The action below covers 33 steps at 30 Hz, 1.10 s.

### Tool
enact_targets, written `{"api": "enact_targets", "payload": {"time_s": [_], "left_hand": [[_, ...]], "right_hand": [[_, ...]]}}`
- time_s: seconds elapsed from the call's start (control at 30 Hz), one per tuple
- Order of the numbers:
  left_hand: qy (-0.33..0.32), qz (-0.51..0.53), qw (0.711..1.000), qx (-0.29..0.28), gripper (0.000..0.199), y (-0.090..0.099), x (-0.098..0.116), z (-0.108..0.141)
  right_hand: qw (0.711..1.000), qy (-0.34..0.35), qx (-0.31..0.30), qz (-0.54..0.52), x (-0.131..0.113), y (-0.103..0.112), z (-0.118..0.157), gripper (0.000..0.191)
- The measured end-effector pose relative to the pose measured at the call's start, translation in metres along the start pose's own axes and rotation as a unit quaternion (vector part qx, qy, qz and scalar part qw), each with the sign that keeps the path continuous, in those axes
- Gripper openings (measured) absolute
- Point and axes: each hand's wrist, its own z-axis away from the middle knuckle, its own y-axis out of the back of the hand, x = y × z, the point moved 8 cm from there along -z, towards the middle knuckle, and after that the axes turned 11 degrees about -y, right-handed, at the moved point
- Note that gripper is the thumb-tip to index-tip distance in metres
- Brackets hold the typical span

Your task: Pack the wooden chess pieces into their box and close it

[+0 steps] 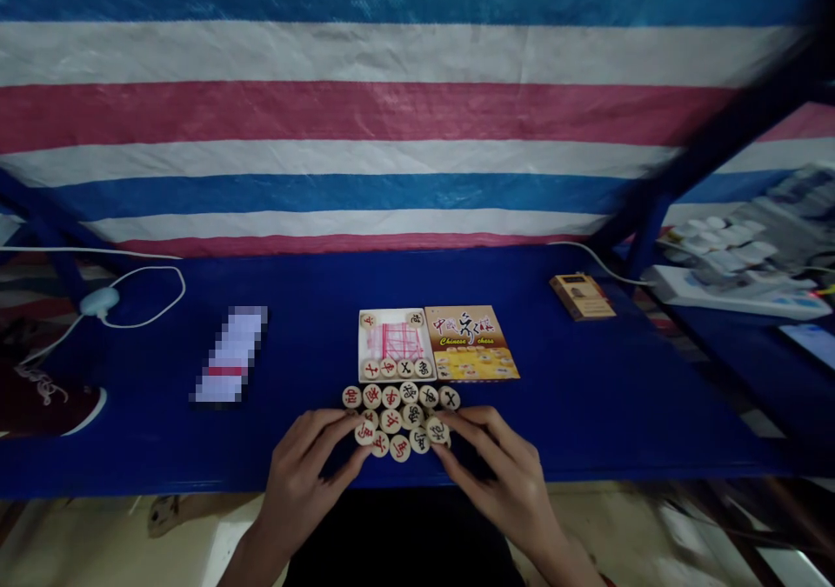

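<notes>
Rows of round Chinese chess pieces (390, 396), marked in red on the left and black on the right, lie on the blue table before me. Between thumb and fingers, my left hand (303, 455) pinches a red-marked chess piece (365, 432) at the cluster's left side. My right hand (499, 458) is closed on a black-marked chess piece (437, 431) at the right side. Just behind the rows lies an open white box (363, 343) holding several pieces and a folded red-lined sheet (395, 341). Touching its right edge is the printed "Chinese chess" lid (475, 343).
On the blue table (313, 291) lie a blurred-out phone (231, 356) at left and a tan cigarette pack (583, 296) at right. A power strip (737, 291) stands farther right. A cable with a pale blue plug (100, 301) and a dark red shoe (52, 403) are at far left.
</notes>
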Motion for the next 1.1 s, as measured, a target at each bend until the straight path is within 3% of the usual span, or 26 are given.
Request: {"api": "enact_targets", "payload": {"time_s": [0.4, 0.6, 0.7, 0.77, 0.93, 1.1], "left_hand": [[-0.001, -0.038, 0.999, -0.039, 0.039, -0.01, 0.001, -0.005], [0.016, -0.004, 1.0, -0.011, 0.034, 0.0, -0.007, -0.017], [0.035, -0.015, 0.999, 0.012, 0.026, 0.007, -0.017, -0.036], [0.049, -0.033, 0.998, -0.021, 0.019, 0.002, -0.026, -0.053], [0.037, -0.101, 0.97, -0.219, 0.009, -0.034, -0.041, -0.094], [0.009, -0.094, 0.96, -0.264, 0.005, -0.051, -0.047, -0.113]], "right_hand": [[1.0, -0.021, -0.013, -0.01, 0.001, -0.006, -0.003, 0.04], [0.993, -0.089, -0.007, -0.075, 0.009, 0.005, -0.015, 0.022], [0.994, -0.084, 0.008, -0.068, 0.008, 0.007, -0.036, 0.017], [0.997, -0.069, -0.014, -0.042, 0.006, 0.002, -0.056, 0.016], [0.985, -0.044, -0.165, 0.032, 0.007, -0.025, -0.103, 0.012], [0.973, -0.036, -0.215, 0.078, 0.012, -0.036, -0.121, 0.008]]}}
